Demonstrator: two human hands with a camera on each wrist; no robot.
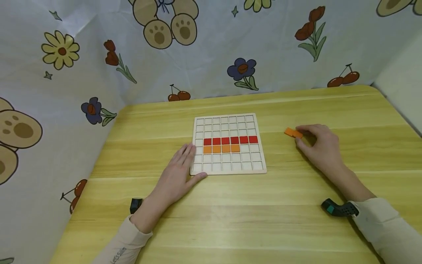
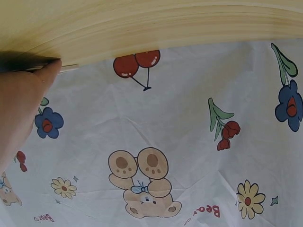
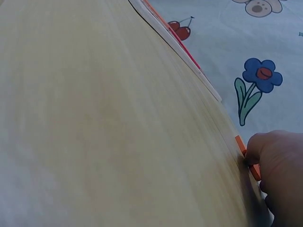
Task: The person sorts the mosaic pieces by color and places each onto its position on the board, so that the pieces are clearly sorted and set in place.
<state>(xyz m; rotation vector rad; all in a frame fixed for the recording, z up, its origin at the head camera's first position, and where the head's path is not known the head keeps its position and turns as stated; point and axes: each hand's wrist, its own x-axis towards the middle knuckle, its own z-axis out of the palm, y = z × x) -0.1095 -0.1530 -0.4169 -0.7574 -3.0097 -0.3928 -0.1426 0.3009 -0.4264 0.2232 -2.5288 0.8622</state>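
A white square grid board point(image 1: 217, 168) lies on the table. One row holds several red tiles point(image 1: 225, 140), and the row below it holds several orange tiles point(image 1: 216, 149) from the same left-hand column. My left hand point(image 1: 174, 179) rests flat at the board's lower left corner, fingers straight along its left side and thumb along the bottom edge. Right of the board, my right hand point(image 1: 321, 146) pinches an orange tile point(image 1: 298, 134) between thumb and index finger. A second orange tile point(image 1: 289, 131) sits against its left end. The right wrist view shows the fingers point(image 3: 258, 149) overlapping the orange pieces.
The wooden table point(image 1: 230, 220) ends at the back against a cloth point(image 1: 211, 62) printed with bears, flowers and cherries. A plain white surface point(image 1: 403, 80) borders it on the right. Dark wrist straps show at the left wrist point(image 1: 136, 205) and right wrist point(image 1: 339, 208).
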